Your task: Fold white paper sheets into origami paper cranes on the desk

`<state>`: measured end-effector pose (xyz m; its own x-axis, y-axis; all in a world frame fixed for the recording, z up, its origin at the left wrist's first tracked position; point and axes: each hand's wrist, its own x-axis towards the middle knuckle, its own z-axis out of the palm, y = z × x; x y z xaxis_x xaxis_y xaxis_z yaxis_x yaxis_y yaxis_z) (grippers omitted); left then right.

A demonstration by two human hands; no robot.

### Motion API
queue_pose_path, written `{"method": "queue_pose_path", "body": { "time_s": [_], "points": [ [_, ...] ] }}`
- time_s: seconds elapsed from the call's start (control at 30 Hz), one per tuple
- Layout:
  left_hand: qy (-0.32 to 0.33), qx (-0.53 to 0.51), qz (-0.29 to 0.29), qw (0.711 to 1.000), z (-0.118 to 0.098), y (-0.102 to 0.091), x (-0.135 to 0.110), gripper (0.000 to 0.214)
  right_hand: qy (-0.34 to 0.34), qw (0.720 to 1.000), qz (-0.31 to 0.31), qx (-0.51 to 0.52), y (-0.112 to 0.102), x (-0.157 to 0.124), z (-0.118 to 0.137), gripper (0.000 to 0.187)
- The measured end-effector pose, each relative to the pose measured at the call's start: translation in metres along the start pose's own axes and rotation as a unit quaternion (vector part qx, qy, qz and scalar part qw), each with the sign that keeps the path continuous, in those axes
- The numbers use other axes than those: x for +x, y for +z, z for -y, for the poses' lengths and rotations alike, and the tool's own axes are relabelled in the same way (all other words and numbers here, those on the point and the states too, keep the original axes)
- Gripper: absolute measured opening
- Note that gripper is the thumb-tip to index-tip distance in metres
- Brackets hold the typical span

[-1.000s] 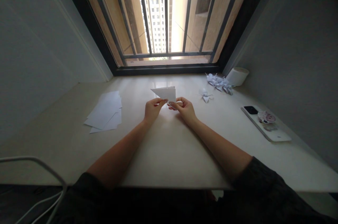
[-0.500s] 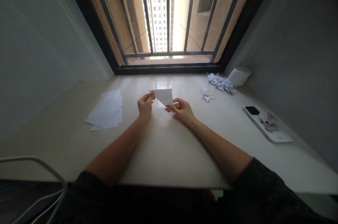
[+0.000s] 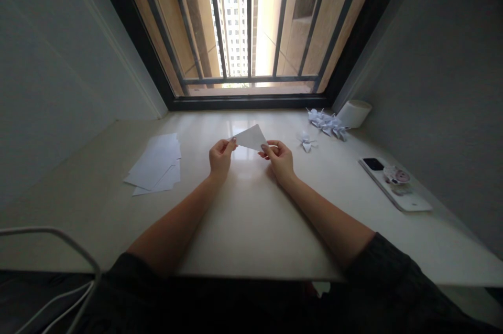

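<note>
A white paper folded into a triangle (image 3: 250, 137) is held just above the pale table (image 3: 251, 218), its apex pointing away from me. My left hand (image 3: 220, 157) pinches its left corner between thumb and fingers. My right hand (image 3: 280, 158) pinches its right corner in the same way. Both forearms reach in from the near edge.
A loose stack of white sheets (image 3: 155, 163) lies to the left. One folded paper crane (image 3: 305, 141) sits right of my hands, with several more (image 3: 327, 123) beside a white cup (image 3: 354, 112). A phone (image 3: 395, 184) lies at the right. A barred window (image 3: 247, 35) is ahead.
The triangle has been turned in my hands: its point faced down half a second ago and now faces up and away. Both hands shifted their pinch to its lower corners.
</note>
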<state>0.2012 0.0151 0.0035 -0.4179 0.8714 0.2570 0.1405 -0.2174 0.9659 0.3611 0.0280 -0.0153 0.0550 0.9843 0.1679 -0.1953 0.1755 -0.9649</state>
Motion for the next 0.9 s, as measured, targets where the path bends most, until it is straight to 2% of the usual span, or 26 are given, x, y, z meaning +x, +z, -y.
{"method": "queue_pose_path", "body": {
  "time_s": [0.47, 0.67, 0.9],
  "points": [
    [-0.074, -0.012, -0.017, 0.997, 0.006, -0.002, 0.002, 0.041, 0.002, 1.0, -0.009, -0.015, -0.003, 0.001, 0.0, 0.04],
    [-0.062, -0.025, -0.031, 0.997, 0.005, -0.002, 0.002, 0.042, -0.033, 0.999, 0.021, -0.029, -0.001, -0.002, 0.008, 0.036],
    [-0.053, -0.053, -0.024, 0.997, 0.005, -0.003, 0.002, 0.044, -0.038, 0.998, 0.033, -0.027, 0.0, -0.003, 0.008, 0.039]
  ]
}}
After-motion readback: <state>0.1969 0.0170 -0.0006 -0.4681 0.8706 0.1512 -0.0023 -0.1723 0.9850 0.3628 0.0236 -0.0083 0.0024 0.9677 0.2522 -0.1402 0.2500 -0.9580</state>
